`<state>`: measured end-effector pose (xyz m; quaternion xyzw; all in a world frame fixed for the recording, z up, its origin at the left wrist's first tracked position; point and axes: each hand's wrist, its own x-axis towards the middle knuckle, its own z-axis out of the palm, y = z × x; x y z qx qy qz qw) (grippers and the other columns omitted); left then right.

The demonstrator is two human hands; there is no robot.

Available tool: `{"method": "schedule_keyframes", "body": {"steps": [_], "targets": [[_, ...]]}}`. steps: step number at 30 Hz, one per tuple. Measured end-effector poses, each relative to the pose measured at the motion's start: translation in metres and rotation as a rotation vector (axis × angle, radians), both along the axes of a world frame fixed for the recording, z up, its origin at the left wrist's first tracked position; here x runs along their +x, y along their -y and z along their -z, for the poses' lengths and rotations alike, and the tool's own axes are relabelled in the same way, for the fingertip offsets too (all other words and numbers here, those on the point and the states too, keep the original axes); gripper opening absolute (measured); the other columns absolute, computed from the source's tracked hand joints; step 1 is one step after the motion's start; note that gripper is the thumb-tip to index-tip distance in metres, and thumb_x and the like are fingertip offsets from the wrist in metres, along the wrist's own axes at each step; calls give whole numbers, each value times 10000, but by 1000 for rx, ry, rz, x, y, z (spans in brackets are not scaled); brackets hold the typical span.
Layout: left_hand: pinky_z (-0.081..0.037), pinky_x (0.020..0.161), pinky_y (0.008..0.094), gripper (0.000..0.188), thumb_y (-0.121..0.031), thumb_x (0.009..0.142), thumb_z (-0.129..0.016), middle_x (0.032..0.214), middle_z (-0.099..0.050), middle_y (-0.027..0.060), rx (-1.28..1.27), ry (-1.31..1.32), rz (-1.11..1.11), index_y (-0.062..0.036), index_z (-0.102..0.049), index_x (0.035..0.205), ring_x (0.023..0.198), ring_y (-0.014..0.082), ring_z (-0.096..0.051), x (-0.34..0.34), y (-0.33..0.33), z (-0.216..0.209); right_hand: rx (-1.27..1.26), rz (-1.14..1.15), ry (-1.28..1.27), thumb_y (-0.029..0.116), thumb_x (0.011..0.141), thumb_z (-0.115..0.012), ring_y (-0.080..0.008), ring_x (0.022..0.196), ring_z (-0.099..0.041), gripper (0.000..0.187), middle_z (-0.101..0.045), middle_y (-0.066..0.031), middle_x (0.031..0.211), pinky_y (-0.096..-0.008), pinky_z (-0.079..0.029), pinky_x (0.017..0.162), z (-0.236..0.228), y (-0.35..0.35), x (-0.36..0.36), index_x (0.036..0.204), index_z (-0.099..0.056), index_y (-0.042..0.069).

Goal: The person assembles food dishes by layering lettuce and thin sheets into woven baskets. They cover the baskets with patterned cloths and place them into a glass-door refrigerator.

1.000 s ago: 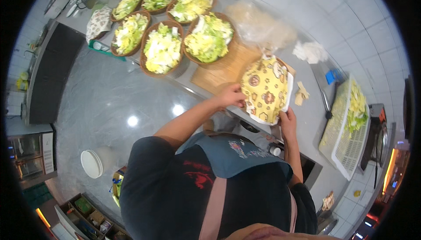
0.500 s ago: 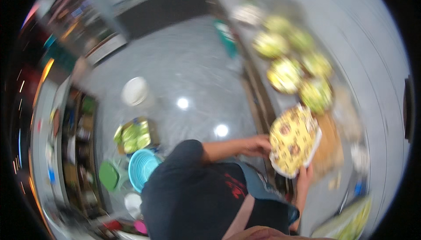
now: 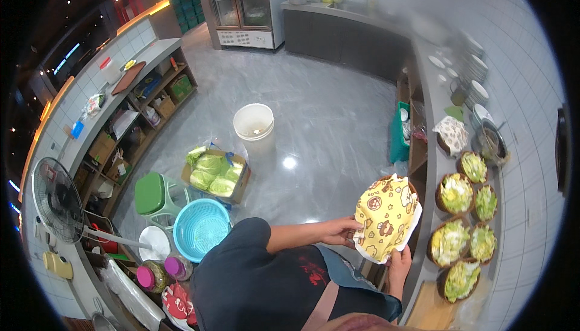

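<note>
Between my hands is a round basket under a yellow cloth cover point(image 3: 386, 219) with printed figures and a white edge; some brown rim shows at its far side. My left hand point(image 3: 343, 232) grips its left edge, fingers partly hidden. At the near right edge, my right hand point(image 3: 398, 264) holds it with the thumb on the cloth. To the right, on the counter, several brown bowls of chopped cabbage point(image 3: 461, 279) stand in a cluster. Beyond them sits another bowl under a pale spotted cover point(image 3: 451, 133).
A grey counter point(image 3: 423, 307) runs along my right, with a wooden board point(image 3: 432, 307) at its near end. On the floor stand a white bucket point(image 3: 254, 122), a box of cabbages point(image 3: 211, 174), a blue basin point(image 3: 202, 228) and a green stool point(image 3: 151, 193). A fan point(image 3: 58, 201) is at left.
The view has turned, bringing the fridge and far counters into sight. My hands have carried the covered basket off the counter's side, so it now appears over the floor by the counter's edge.
</note>
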<state>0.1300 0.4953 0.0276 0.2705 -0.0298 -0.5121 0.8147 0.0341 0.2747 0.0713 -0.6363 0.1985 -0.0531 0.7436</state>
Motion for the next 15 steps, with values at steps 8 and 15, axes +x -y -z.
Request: {"method": "schedule_keyframes", "body": {"steps": [8,15], "targets": [[-421,988,478,564,-175,815,-614,1271,-523,130,93,37,-139,-13,-399,1310,1136,257,-540,100,-74,-19,-40,-202,-37,128,863,-516,-109,841,-570,373,-605,-46,1004,-258,-468,700,-13,-59,127,1220,-512,20],[-450,959,431,580,-151,737,-625,1231,-561,116,63,66,-271,-14,-449,1272,1099,265,-563,149,-76,-20,126,-335,-4,316,908,-566,-164,857,-606,558,-575,-114,1106,-287,-523,705,4,-30,179,1359,-366,57]]}}
